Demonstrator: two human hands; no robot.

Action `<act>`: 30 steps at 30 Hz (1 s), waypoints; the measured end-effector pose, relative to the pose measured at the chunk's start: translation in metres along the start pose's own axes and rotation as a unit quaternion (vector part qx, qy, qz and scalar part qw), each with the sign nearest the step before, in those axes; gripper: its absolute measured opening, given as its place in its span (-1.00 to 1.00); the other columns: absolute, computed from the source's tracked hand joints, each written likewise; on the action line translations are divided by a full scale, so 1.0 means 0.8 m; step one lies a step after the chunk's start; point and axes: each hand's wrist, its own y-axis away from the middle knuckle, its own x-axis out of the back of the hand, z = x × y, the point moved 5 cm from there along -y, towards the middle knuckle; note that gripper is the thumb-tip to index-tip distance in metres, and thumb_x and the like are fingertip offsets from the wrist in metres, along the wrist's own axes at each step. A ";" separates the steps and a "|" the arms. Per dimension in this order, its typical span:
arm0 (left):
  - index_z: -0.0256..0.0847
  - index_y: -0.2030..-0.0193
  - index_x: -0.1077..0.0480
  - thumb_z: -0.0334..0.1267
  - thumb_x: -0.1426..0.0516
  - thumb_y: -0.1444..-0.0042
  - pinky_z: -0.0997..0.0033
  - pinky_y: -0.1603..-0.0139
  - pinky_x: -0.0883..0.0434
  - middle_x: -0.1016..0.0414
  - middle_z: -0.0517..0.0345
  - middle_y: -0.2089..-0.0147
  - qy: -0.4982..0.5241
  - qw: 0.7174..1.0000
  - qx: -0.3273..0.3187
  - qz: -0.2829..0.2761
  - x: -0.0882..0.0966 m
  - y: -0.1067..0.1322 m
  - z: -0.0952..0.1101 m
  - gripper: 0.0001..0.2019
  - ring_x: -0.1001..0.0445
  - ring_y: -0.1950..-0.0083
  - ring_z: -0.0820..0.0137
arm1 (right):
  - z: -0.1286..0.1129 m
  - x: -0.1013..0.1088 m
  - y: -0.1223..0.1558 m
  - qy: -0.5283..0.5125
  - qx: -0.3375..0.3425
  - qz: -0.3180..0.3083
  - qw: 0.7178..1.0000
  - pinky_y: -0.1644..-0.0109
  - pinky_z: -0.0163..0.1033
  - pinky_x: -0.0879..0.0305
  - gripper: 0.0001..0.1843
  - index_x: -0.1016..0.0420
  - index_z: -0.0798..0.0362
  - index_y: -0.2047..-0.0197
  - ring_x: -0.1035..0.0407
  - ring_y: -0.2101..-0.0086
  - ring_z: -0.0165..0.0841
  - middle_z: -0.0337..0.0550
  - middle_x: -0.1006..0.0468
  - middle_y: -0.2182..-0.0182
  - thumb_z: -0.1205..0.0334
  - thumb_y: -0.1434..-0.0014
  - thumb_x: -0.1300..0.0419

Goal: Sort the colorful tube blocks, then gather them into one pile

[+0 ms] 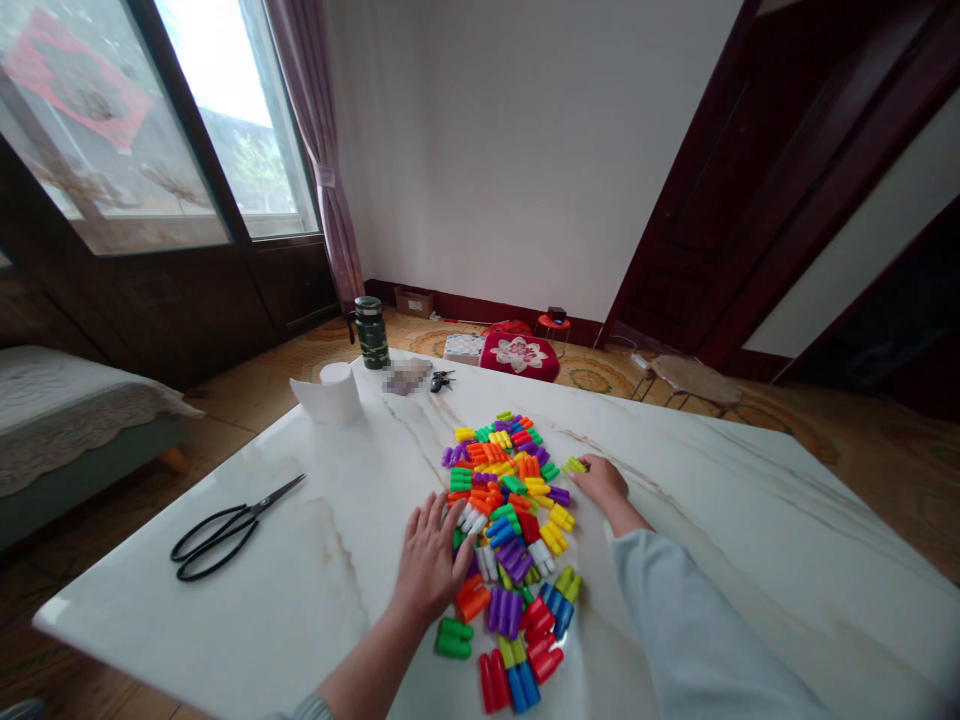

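A heap of colourful plastic building blocks (pixel 514 558), shaped like joined bullet-like tubes, spreads over the white marble-patterned table (pixel 675 600). My left hand (pixel 433 560) rests at the heap's left side, palm down with fingers stretched and slightly apart. Its fingertips lie close to a white block (pixel 472 517); whether they touch it I cannot tell. On the heap's right side, my right hand (pixel 602 484) pinches a yellow-green block (pixel 575 465) between thumb and fingers. Nearest me lie a green block (pixel 454 638) and a red block (pixel 494 682).
Black-handled scissors (pixel 234 530) lie at the left. Farther back are a paper roll (pixel 334 395), a green camouflage flask (pixel 371 333), a blurred-out item (pixel 407 376) and keys (pixel 442 381). Beyond the table stand a red cushioned stool (pixel 519 357) and a round stool (pixel 694 378).
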 end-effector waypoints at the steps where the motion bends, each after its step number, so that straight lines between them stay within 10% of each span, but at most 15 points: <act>1: -0.05 -0.31 -0.27 -0.06 0.01 -0.30 -0.03 -0.38 -0.10 -0.24 0.01 -0.37 0.000 1.000 0.000 -0.002 0.000 0.000 0.000 -0.54 -0.12 -0.42 0.12 | -0.002 0.001 -0.002 0.001 0.004 0.003 1.000 0.35 -0.30 -0.22 -0.69 -0.64 -0.11 0.17 -0.51 0.27 -0.23 -0.16 -0.66 0.24 0.10 0.04 -0.32; 18: -0.07 -0.31 -0.27 -0.05 0.00 -0.29 -0.01 -0.37 -0.12 -0.26 0.00 -0.37 -0.004 1.000 0.002 0.004 0.002 0.000 0.002 -0.52 -0.13 -0.41 0.11 | -0.015 0.017 0.007 0.106 0.054 0.046 0.992 0.14 -0.14 -0.28 -0.74 -0.64 0.01 0.25 -0.48 0.13 -0.08 0.08 -0.63 0.21 0.25 0.00 -0.17; 30: -0.07 -0.28 -0.31 -0.04 0.01 -0.29 -0.01 -0.37 -0.12 -0.29 -0.01 -0.34 -0.004 1.000 0.002 0.006 0.001 -0.001 0.001 -0.54 -0.15 -0.41 0.11 | 0.006 0.019 -0.002 -0.024 0.078 0.054 0.995 0.32 -0.34 -0.28 -0.68 -0.62 0.08 0.20 -0.48 0.34 -0.31 -0.17 -0.64 0.33 0.16 -0.03 -0.15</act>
